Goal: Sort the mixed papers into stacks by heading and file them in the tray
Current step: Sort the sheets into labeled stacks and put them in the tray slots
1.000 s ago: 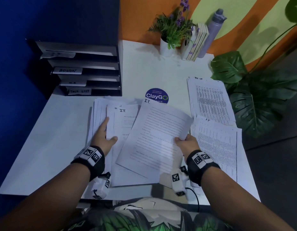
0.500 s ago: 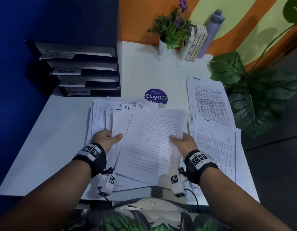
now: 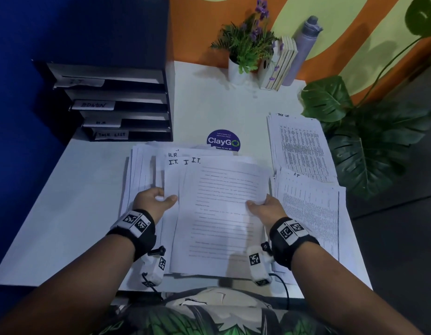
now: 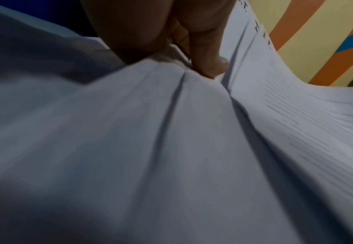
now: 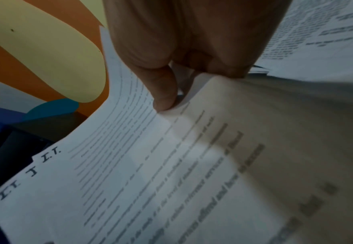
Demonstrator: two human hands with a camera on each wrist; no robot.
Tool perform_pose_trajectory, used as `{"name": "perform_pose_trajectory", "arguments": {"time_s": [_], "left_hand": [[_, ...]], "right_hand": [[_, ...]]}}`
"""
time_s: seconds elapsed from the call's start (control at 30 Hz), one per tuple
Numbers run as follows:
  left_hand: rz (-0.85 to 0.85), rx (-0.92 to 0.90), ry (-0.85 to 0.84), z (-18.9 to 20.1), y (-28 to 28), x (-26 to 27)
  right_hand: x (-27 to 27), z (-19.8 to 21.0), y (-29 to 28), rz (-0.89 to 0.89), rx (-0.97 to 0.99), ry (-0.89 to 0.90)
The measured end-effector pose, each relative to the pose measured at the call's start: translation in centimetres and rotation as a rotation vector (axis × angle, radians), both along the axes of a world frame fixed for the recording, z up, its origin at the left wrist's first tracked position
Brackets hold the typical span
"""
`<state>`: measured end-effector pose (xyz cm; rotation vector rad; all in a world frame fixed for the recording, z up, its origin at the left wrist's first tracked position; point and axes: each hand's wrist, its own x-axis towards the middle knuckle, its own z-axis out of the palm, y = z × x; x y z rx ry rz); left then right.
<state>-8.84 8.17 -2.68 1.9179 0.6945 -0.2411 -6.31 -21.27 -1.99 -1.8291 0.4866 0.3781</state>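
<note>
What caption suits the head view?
Both hands, left hand and right hand, square up I.T. papers on the desk.

Printed text on the I.T. sheets point(image 3: 224, 209) is blurred, unreadable.

Matt white paper sheets point(image 3: 224, 213) on a smooth white table point(image 3: 64, 201)

black wristbands point(image 3: 134, 228) with white square-coded tags, white wrist cameras, black cables
</note>
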Motion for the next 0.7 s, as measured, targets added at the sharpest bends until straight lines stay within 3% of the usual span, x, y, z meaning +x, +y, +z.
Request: {"name": "perform_pose_trajectory", "arguments": {"time_s": [0.13,0.27,0.53,0.7], "left_hand": [[-0.019,-0.036,-0.041,0.5,-1.3,0.2],[-0.132,0.058,-0.099,0.6,-1.5,0.2],[-0.128,0.136,-0.15,1.2,-2.1,0.5],[-0.111,0.124,-0.129,1.0,-2.4,0.5]], "right_hand": [[-0.1,0.2,0.1,-0.024,0.015,-0.031],[0.0,1.3,-1.7,-0.108,-0.035,-0.084],[0.0,3.4,-10.1,-0.06,-0.501,-0.072],[-0.3,2.9,-16.1,-0.162,-0.668,0.014]]}}
